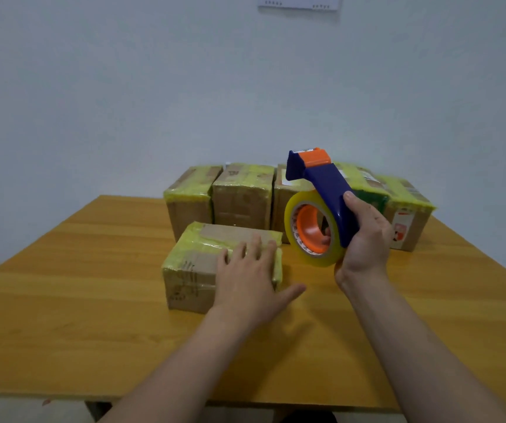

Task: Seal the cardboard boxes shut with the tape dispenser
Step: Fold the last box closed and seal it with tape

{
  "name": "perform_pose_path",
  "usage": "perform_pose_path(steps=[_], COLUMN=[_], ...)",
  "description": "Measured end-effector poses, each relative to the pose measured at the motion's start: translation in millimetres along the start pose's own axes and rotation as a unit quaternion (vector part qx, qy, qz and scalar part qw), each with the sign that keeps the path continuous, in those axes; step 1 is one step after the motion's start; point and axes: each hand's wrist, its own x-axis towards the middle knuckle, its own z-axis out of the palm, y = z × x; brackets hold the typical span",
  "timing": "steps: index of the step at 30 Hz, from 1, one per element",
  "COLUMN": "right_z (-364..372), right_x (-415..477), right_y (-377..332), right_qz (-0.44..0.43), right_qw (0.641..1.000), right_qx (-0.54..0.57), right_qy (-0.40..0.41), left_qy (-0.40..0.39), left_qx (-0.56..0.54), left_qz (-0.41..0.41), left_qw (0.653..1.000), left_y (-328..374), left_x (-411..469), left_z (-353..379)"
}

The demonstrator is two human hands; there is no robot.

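Evidently the front box (190,264) is the one being worked on. It sits alone on the worktop (93,315), and the left hand (251,270) lies flat on its top with fingers straight and spread, probably to keep it from sliding while tape is pulled across. Yellowish tape already bands its top and edges.

Just right of that box and raised above it, the right hand (364,236) has its fingers curled round the handle of the tape dispenser (322,190). The cutter end is tipped up and away, so the tape roll (291,215) hangs clear of the cardboard. That hold looks like readiness, not taping.

Behind the front box, the back boxes (242,203) stand in a tight row, each showing the same yellowish tape. They have likely been parked there to keep the near space free.
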Motion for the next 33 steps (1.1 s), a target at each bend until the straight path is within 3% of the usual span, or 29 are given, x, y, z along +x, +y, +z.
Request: perform_pose_path(steps=[3, 8, 14, 21, 24, 26, 28, 30, 33], right_z=[-14.2, -26.8, -19.0, -8.7, -11.4, -13.8, -15.0, -15.4, -13.4], right_x=[6.0, 17.8, 24.4, 24.8, 26.9, 27.0, 25.2, 22.4, 16.6], right_y=[-1.8, -3.0, -3.7, -11.5, -24.0, -30.5, -34.9, -37.6, -41.6], right_qz=[0.000, 0.014, 0.025, 0.024, 0.006, -0.008, -0.022, -0.040, -0.062], right_qw=[1.000, 0.999, 0.988, 0.946, 0.927, 0.917, 0.907, 0.899, 0.892], right_qx=[-0.004, -0.028, -0.082, -0.158, -0.194, -0.209, -0.222, -0.235, -0.244], right_qy=[-0.005, -0.032, -0.130, -0.281, -0.321, -0.340, -0.357, -0.368, -0.376], left_qy=[0.002, -0.056, -0.108, -0.052, -0.002, 0.062, 0.104, 0.075, -0.014], left_qx=[0.014, -0.085, -0.160, -0.119, -0.247, -0.391, -0.538, -0.654, -0.741], left_qz=[0.039, 0.146, 0.223, 0.242, 0.186, 0.110, 0.015, -0.035, -0.035], left_qw=[0.999, 0.984, 0.956, 0.962, 0.951, 0.911, 0.836, 0.752, 0.670], left_y=[-8.3, -41.8, -74.8, -86.3, -86.0, -81.7, -76.0, -73.6, -70.4], left_x=[4.4, -9.5, -21.1, -16.1, -21.5, -20.3, -14.1, -7.6, -4.5], left_z=[4.0, -11.9, -26.9, -18.2, -20.1, -31.5, -50.6, -67.0, -79.7])
